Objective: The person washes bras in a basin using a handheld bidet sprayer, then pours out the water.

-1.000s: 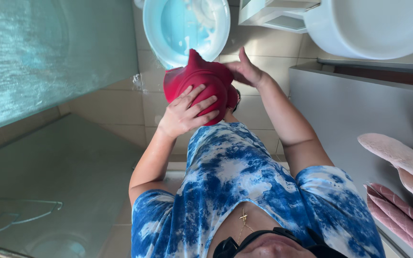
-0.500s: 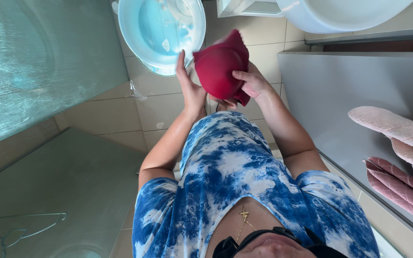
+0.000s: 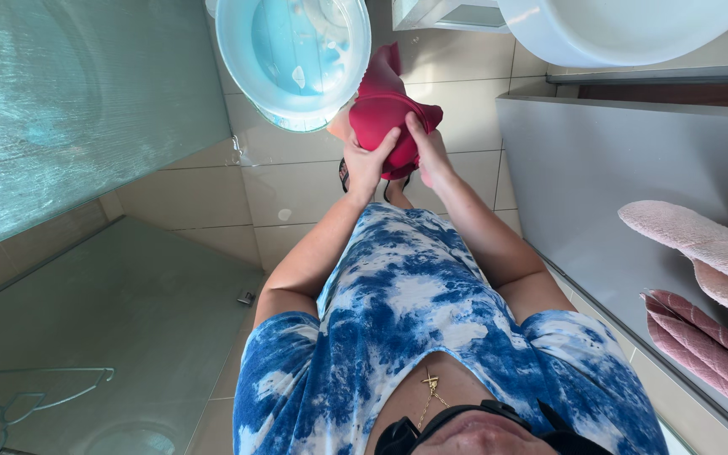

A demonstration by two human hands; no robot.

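2 hands wring a red cloth beside a blue basin

Left hand [image 3: 367, 164] and right hand [image 3: 428, 156] close their fingers around the red cloth [image 3: 385, 118], held above the tiled floor [image 3: 288, 190], touching the light-blue basin [image 3: 292, 55] rim.

Packages, labels, signs, screens: none on view anywhere in the room.
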